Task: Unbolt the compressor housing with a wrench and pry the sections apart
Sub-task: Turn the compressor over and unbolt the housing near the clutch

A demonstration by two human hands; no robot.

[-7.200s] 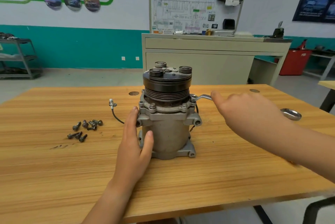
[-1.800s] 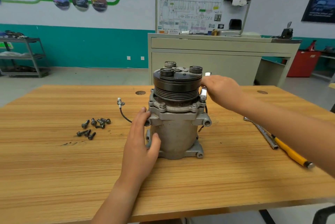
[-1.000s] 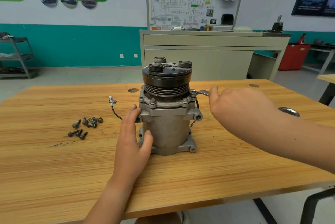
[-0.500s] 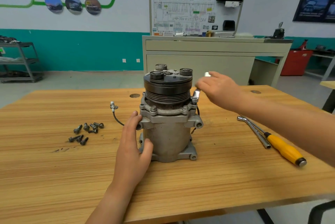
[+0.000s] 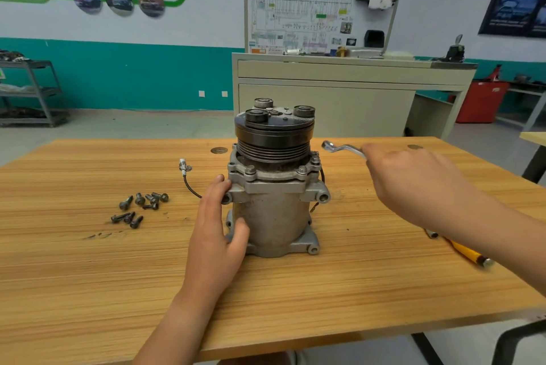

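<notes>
Bracing compressor [image 5: 274, 205] w/ left hand [image 5: 217, 234]: pressing straight fingers up along its left side as far as the flange, setting thumb on front of grey body, not curling round anything. Standing upright approx mid table [image 5: 88, 276], black pulley end up, base lugs down on the wood. Gripping wrench [image 5: 339, 148] in right hand [image 5: 413, 184], clenching round the shank, w/ ring end sticking out toward pulley. Hovering w/ that ring end just right of pulley, apart from compressor, not sitting on any bolt. Showing 3 flange bolts [image 5: 250, 170] seated along front & right of upper flange. Lying in a small pile well left of compressor: loose bolts [image 5: 139, 208]. Trailing out from behind left fingers: black wire [image 5: 188, 187] w/ small plug [image 5: 183, 166] at its end. Peeking out under right forearm, on table: yellow-handled screwdriver [image 5: 469, 256] beside a metal bar tip [image 5: 432, 234].
</notes>
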